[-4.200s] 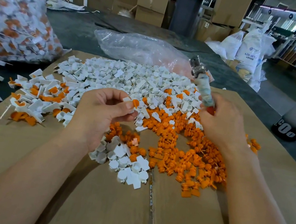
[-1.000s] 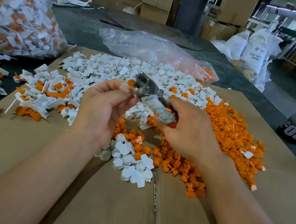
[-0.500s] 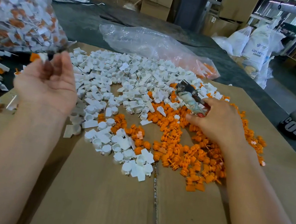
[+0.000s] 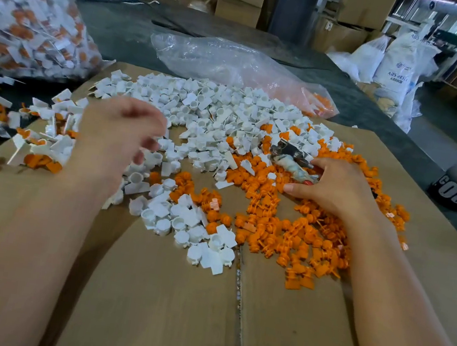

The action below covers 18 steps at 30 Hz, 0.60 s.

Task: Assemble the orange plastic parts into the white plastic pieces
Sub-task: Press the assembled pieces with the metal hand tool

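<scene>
Loose white plastic pieces (image 4: 214, 117) lie heaped on the far middle of the cardboard (image 4: 158, 295), with a smaller cluster nearer me. Orange plastic parts (image 4: 300, 237) spread to the right of them. My left hand (image 4: 116, 138) hovers, blurred, over the left edge of the white heap; its fingers hang loosely curled and hold nothing I can see. My right hand (image 4: 334, 188) rests on the orange parts and grips the tape-wrapped handle of a metal tool (image 4: 289, 155), its index finger stretched onto the orange parts.
Assembled white-and-orange pieces (image 4: 32, 149) are scattered at the cardboard's left edge. A big bag of the same pieces (image 4: 22, 17) stands far left. A crumpled clear plastic bag (image 4: 231, 63) lies behind the white heap. Boxes and sacks stand beyond the dark table.
My left hand has come back from the far left to the white heap with nothing in it. My right hand has stayed low on the orange parts, the tool still in its grip.
</scene>
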Available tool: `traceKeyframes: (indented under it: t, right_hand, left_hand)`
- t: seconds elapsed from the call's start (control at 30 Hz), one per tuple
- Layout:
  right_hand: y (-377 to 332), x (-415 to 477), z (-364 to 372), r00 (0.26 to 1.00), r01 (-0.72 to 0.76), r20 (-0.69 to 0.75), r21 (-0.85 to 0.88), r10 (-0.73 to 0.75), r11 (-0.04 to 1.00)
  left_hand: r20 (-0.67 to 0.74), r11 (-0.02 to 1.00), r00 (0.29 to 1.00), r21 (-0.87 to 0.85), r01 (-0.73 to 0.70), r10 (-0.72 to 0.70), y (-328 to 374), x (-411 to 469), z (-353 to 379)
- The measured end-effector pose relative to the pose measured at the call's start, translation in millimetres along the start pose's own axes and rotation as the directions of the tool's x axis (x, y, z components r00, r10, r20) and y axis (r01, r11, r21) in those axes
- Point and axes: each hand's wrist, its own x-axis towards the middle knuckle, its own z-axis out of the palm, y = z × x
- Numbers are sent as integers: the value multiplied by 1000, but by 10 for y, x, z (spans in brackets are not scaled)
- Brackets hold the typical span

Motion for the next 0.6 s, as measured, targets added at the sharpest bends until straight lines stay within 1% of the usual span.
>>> traceKeyframes:
  t: [0.03, 0.07, 0.1, 0.13, 0.2, 0.27, 0.4, 0.43, 0.5, 0.57, 0.6]
  right_hand:
    - [3, 3, 8, 1000, 5, 10, 3, -5, 1000]
    - [8, 5, 15, 1000, 11, 21, 4, -11, 1000]
    - [12, 8, 22, 999, 18, 32, 3, -18, 1000]
    - [14, 8, 25, 999, 25, 39, 0, -25, 1000]
    - [9, 5, 28, 999, 23, 43, -3, -23, 1000]
    - [4, 5, 28, 999, 18, 50, -4, -18, 1000]
    - [-24, -19, -3, 998, 4, 70, 4, -4, 1000]
    - [-36, -33, -20, 999, 7, 37, 16, -8, 1000]
    - [-71, -76, -68, 994, 51, -106, 106, -39, 993]
    - [-138, -145, -119, 964, 144, -252, 245, -80, 959]
    - [-185, -186, -140, 954, 190, -282, 294, -105, 937]
  left_hand:
    - [34, 980, 997, 184, -73, 68, -15, -31, 75]
    - [76, 907, 990, 396, -143, 122, 19, -100, 122]
    - [120, 847, 985, 504, -167, 123, 1, -114, 146]
    - [142, 826, 985, 541, -161, 100, -2, -109, 152]
    - [183, 822, 982, 550, -146, 51, -31, -69, 159]
    - [256, 769, 966, 612, -185, 29, -56, -75, 178]
    - [298, 686, 955, 696, -214, -4, -77, -66, 209]
    - [303, 669, 953, 707, -230, 7, -80, -63, 214]
    - [317, 647, 948, 717, -259, 28, -77, -69, 219]
    - [333, 636, 942, 721, -276, 32, -76, -76, 227]
    - [343, 624, 939, 728, -283, 25, -69, -82, 235]
